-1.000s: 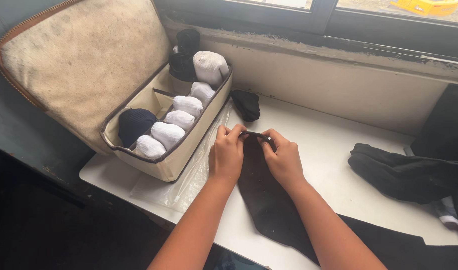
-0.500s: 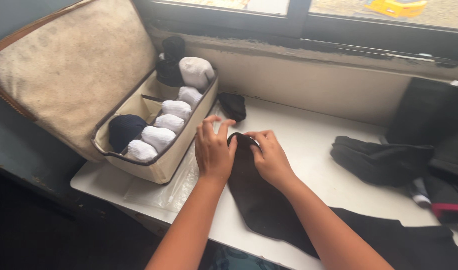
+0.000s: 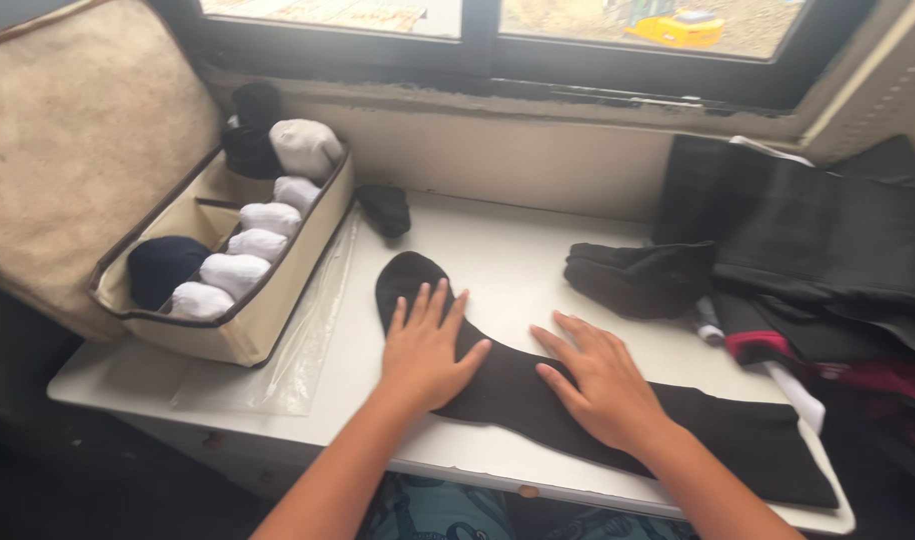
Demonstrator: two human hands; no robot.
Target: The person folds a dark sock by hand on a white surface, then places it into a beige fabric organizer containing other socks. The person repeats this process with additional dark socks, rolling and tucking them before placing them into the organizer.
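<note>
Both hands lie flat and open, palms down, on a long black sock (image 3: 517,395) stretched across the white bench (image 3: 497,250) from 10 o'clock to 4 o'clock. The left hand (image 3: 424,350) presses the sock near its rounded toe end, fingers spread toward 12 o'clock; the right hand (image 3: 599,380) presses the middle of the sock just beside it at 3 o'clock, gripping nothing. At 9 o'clock of the left hand a clear plastic sheet (image 3: 297,340) lies under a beige fabric organizer box (image 3: 262,310) with its lid (image 3: 77,150) tipped open; rolled white socks (image 3: 239,258) and a dark rolled pair (image 3: 162,268) fill its compartments. Farther off at 12 o'clock sits a small black sock bundle (image 3: 385,208). At 2 o'clock, a heap of black socks (image 3: 642,278) and dark clothes (image 3: 817,240) lies below the window (image 3: 497,40)
</note>
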